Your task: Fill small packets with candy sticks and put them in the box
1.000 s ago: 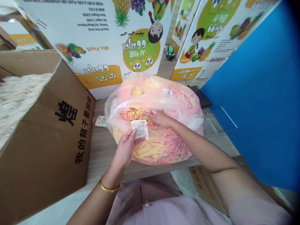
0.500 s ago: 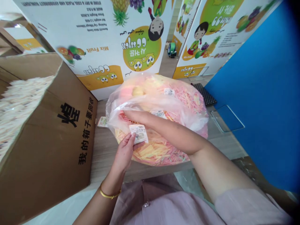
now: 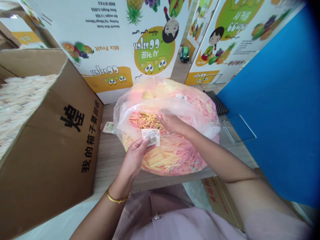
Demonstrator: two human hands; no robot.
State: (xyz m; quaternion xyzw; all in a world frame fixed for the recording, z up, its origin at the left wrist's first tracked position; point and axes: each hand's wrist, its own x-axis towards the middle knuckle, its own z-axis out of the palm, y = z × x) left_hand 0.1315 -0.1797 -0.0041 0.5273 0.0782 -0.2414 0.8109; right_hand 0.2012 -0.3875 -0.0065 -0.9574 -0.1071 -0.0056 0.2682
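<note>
Clock centred on the big bag, 12 at the far side.

9 o'clock: brown cardboard box (image 3: 50, 146), open-topped, pale flat pieces (image 3: 23, 100) packed inside. Nearer in, also 9: loose packet (image 3: 108, 128) lying flat just beside the bag.

11 o'clock: white printed carton (image 3: 107, 43) standing behind, its print upside down.

7 to 8: left hand (image 3: 135, 156), thumb and fingers pinched on a small printed packet (image 3: 153, 137), which sits over the near edge of the bag's mouth, zigzag edge toward 12. Packet probably very light, limp and a little slippery; best held by a lower corner or side edge, clear of the zigzag edge. Cannot tell whether it is open.

Centre: clear plastic bag (image 3: 175, 158), bulky, full of thin pink and yellow sticks (image 3: 145, 120). Sticks look stiff, likely brittle; a light pinch mid-length seems right. Bag itself soft, presumably heavy; support from underneath.

Mouth's 3 o'clock: right hand (image 3: 174, 124), fingers curled at the sticks; cannot tell whether it holds any.

1 o'clock: green tape roll (image 3: 185, 54). 2: dark checked item (image 3: 218, 104). 3: blue panel (image 3: 275, 100).
</note>
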